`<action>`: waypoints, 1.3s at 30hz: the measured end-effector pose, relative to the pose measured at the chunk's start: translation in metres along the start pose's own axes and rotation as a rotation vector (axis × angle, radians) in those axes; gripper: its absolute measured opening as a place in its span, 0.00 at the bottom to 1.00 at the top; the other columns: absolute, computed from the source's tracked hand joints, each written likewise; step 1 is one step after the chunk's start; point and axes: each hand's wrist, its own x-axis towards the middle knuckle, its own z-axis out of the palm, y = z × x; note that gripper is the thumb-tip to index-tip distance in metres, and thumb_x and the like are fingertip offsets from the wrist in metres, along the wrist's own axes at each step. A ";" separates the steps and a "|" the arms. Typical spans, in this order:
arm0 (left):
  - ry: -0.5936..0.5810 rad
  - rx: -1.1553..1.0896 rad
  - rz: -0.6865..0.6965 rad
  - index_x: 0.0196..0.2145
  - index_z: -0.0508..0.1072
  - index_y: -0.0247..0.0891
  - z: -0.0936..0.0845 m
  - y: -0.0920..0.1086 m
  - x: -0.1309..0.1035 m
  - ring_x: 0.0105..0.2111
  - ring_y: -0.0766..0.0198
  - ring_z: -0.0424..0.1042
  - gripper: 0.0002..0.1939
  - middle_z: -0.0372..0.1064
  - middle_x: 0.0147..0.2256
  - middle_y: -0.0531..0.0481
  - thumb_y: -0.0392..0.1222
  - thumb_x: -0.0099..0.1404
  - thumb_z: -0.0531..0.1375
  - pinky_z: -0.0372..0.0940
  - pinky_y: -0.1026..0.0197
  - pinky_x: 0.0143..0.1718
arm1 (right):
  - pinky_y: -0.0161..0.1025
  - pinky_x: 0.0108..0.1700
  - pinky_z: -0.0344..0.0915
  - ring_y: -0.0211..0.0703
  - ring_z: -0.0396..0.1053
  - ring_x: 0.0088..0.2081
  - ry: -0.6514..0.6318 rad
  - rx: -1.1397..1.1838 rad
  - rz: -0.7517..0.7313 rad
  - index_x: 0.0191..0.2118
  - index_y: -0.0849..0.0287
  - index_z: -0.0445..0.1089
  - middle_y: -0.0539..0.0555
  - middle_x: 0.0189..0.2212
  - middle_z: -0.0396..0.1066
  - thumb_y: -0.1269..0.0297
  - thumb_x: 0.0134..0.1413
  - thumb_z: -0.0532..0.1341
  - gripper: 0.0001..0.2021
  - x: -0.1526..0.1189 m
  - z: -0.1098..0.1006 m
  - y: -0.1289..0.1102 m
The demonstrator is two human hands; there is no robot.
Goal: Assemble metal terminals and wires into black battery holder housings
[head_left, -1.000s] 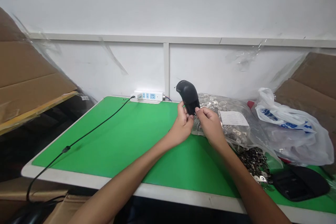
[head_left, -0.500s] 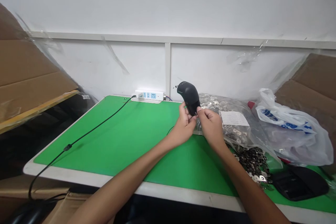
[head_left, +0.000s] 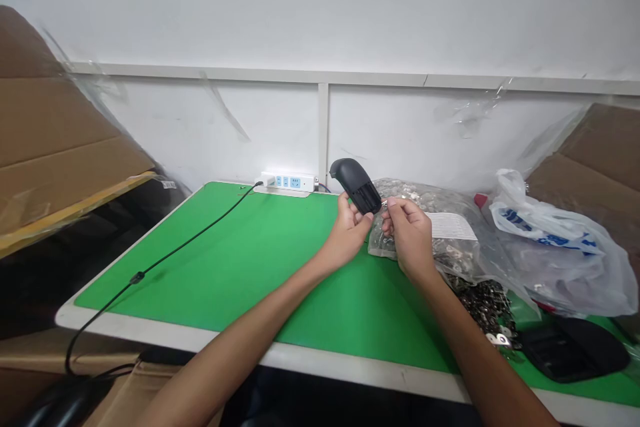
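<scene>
My left hand [head_left: 349, 235] grips the lower end of a curved black plastic housing [head_left: 353, 184], held above the green mat [head_left: 260, 260]. My right hand [head_left: 410, 235] is beside it, fingers pinched on a small metal piece right at the housing's open ribbed end. Both hands hover just in front of a clear bag of small metal parts [head_left: 440, 227].
A loose pile of metal parts [head_left: 483, 303] lies right of my right arm, with another black housing [head_left: 575, 347] near the table's front right. A white plastic bag [head_left: 555, 247] sits far right. A power strip [head_left: 285, 183] and black cable [head_left: 165, 257] lie left; cardboard boxes flank the table.
The housing has tilted, its rounded top swinging left and lower. My right hand shifted slightly right and now pinches a small metal piece at the housing's open end.
</scene>
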 end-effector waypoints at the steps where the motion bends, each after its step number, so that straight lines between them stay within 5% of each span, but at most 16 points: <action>1: -0.018 0.005 0.007 0.59 0.52 0.44 0.001 -0.001 -0.002 0.56 0.55 0.75 0.36 0.74 0.55 0.40 0.49 0.64 0.70 0.67 0.53 0.58 | 0.37 0.26 0.67 0.39 0.69 0.24 0.000 -0.003 -0.012 0.38 0.57 0.77 0.49 0.25 0.73 0.42 0.54 0.69 0.21 -0.001 0.000 0.001; 4: -0.009 0.011 0.029 0.60 0.51 0.45 0.007 -0.003 -0.007 0.60 0.54 0.74 0.35 0.71 0.60 0.37 0.50 0.67 0.69 0.67 0.51 0.61 | 0.42 0.33 0.73 0.44 0.74 0.31 0.002 -0.121 -0.126 0.41 0.57 0.81 0.54 0.33 0.79 0.46 0.58 0.67 0.18 -0.005 0.001 0.002; 8: 0.047 -0.053 0.004 0.55 0.53 0.45 0.014 -0.001 -0.012 0.58 0.55 0.76 0.32 0.72 0.59 0.39 0.50 0.66 0.71 0.68 0.50 0.62 | 0.45 0.38 0.76 0.50 0.78 0.43 0.048 -0.404 -0.508 0.41 0.54 0.82 0.58 0.43 0.81 0.56 0.64 0.64 0.11 -0.009 -0.001 0.002; 12: 0.066 -0.117 -0.050 0.49 0.54 0.44 0.017 0.000 -0.015 0.51 0.56 0.80 0.32 0.75 0.56 0.41 0.51 0.63 0.72 0.73 0.52 0.54 | 0.42 0.34 0.74 0.48 0.79 0.41 0.034 -0.545 -0.754 0.35 0.54 0.76 0.58 0.42 0.82 0.65 0.63 0.64 0.04 -0.008 -0.007 0.002; 20: 0.130 -0.108 -0.169 0.48 0.59 0.41 0.011 0.002 -0.006 0.42 0.59 0.81 0.27 0.79 0.43 0.48 0.35 0.57 0.69 0.73 0.59 0.45 | 0.37 0.28 0.69 0.39 0.72 0.26 -0.072 -0.499 -0.621 0.27 0.53 0.65 0.50 0.29 0.77 0.67 0.59 0.63 0.10 -0.001 -0.013 0.001; 25: 0.104 -0.069 -0.347 0.48 0.66 0.38 -0.007 0.022 0.009 0.31 0.63 0.80 0.22 0.78 0.36 0.50 0.30 0.55 0.62 0.70 0.65 0.33 | 0.41 0.31 0.73 0.45 0.76 0.31 -0.141 -0.444 -0.447 0.40 0.54 0.75 0.52 0.34 0.78 0.57 0.60 0.66 0.08 0.006 -0.017 -0.003; 30: 0.028 -0.156 -0.356 0.45 0.69 0.35 -0.030 0.036 0.020 0.27 0.64 0.80 0.18 0.79 0.35 0.47 0.31 0.55 0.59 0.65 0.69 0.23 | 0.45 0.35 0.74 0.45 0.77 0.33 -0.293 -0.527 -0.412 0.48 0.52 0.80 0.55 0.40 0.80 0.57 0.68 0.61 0.12 0.008 -0.020 -0.005; 35: -0.071 -0.142 -0.394 0.48 0.70 0.34 -0.041 0.036 0.023 0.28 0.62 0.81 0.20 0.79 0.35 0.45 0.33 0.57 0.60 0.66 0.69 0.23 | 0.52 0.51 0.78 0.51 0.81 0.50 -0.335 -0.539 -0.512 0.61 0.50 0.75 0.57 0.53 0.82 0.62 0.70 0.60 0.17 0.004 -0.020 -0.002; 39: -0.101 -0.108 -0.418 0.53 0.69 0.36 -0.038 0.033 0.019 0.30 0.61 0.82 0.24 0.79 0.35 0.46 0.33 0.57 0.60 0.69 0.68 0.27 | 0.55 0.56 0.76 0.53 0.77 0.56 -0.288 -0.643 -0.723 0.51 0.50 0.79 0.59 0.57 0.77 0.65 0.70 0.59 0.12 0.004 -0.019 0.001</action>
